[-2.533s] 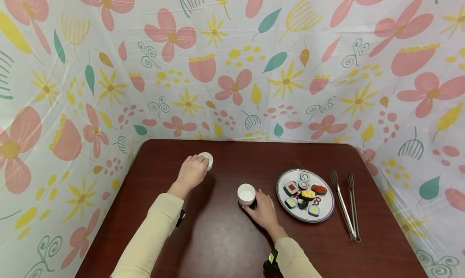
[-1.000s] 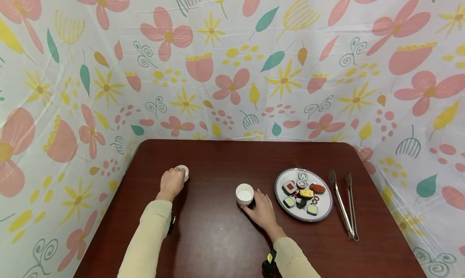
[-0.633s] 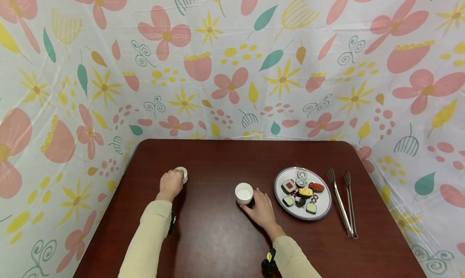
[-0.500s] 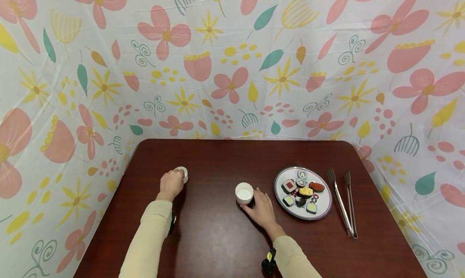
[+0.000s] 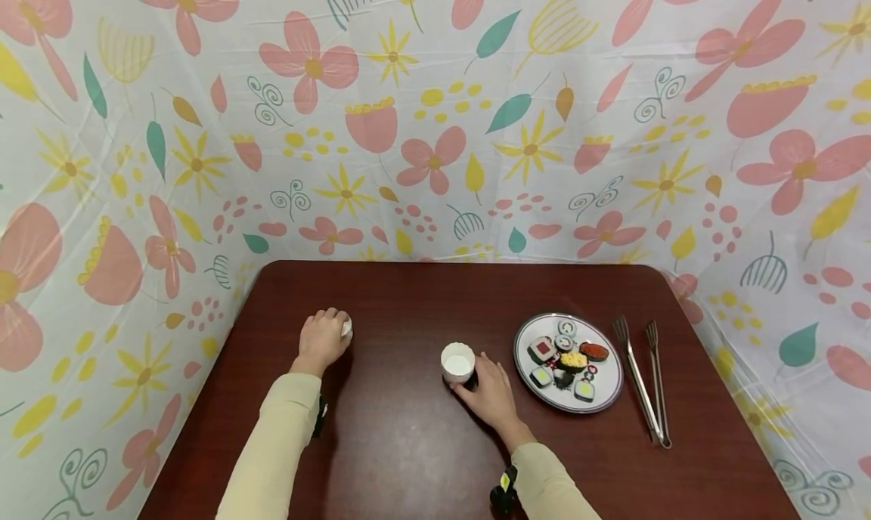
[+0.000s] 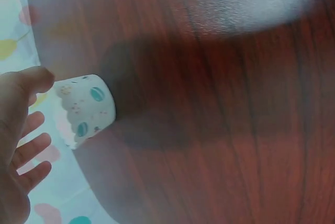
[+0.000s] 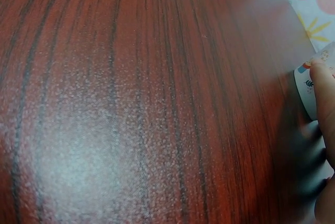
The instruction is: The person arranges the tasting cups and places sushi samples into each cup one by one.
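Two small white printed baking cups with scalloped rims stand on the dark wooden table (image 5: 415, 459). At the left, my left hand (image 5: 323, 340) is over one cup (image 6: 86, 110) and hides most of it in the head view. In the left wrist view its fingers are spread apart, with the thumb close to the rim; whether it touches I cannot tell. My right hand (image 5: 491, 393) holds the other cup (image 5: 458, 363) from its near right side. The right wrist view shows a digit lying along that cup's printed wall (image 7: 310, 85); the other fingers are mostly out of frame.
Right of my right hand is a round white plate (image 5: 537, 395) with several sushi pieces (image 5: 573, 362). Metal tongs (image 5: 640, 388) with fork-like tips lie beside it, legs spread. A flowered cloth (image 5: 435, 225) hangs behind and beside the table.
My left hand moved left with its cup, set it down, and has now loosened its fingers and lifted them slightly. The right hand and its cup stay in place.
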A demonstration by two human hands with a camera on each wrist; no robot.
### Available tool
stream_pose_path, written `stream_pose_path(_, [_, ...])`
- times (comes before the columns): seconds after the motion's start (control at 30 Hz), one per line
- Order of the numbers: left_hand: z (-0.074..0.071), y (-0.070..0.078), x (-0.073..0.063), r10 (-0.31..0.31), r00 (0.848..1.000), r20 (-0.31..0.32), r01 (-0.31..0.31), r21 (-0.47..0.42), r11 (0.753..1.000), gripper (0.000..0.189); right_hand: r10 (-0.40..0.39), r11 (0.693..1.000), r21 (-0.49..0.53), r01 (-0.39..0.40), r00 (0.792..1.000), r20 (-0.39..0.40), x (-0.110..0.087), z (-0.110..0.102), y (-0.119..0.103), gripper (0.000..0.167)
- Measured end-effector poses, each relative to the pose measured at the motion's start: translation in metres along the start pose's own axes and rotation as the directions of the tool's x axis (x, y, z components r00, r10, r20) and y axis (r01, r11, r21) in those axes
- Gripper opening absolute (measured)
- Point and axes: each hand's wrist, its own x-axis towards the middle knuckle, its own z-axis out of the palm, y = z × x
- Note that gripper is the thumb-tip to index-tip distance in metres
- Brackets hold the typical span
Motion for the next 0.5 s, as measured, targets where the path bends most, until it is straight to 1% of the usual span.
stream_pose_path(0.17, [-0.006,0.004,0.004,0.011,1.000,-0.008,-0.011,-0.019,1.000,0.037,0.004,1.000,-0.003,-0.004,1.000,0.005,-0.001,0.000,0.000,0.063])
stream_pose_path(0.27, [-0.012,0.008,0.006,0.028,1.000,-0.003,-0.028,-0.021,0.999,0.039,0.003,1.000,0.000,-0.003,1.000,0.005,-0.001,0.000,0.000,0.062])
stream_pose_path(0.5, [-0.028,0.026,0.014,0.074,0.996,0.051,-0.073,-0.010,0.997,0.049,0.002,1.000,-0.004,-0.002,1.000,0.003,-0.001,0.000,0.001,0.063])
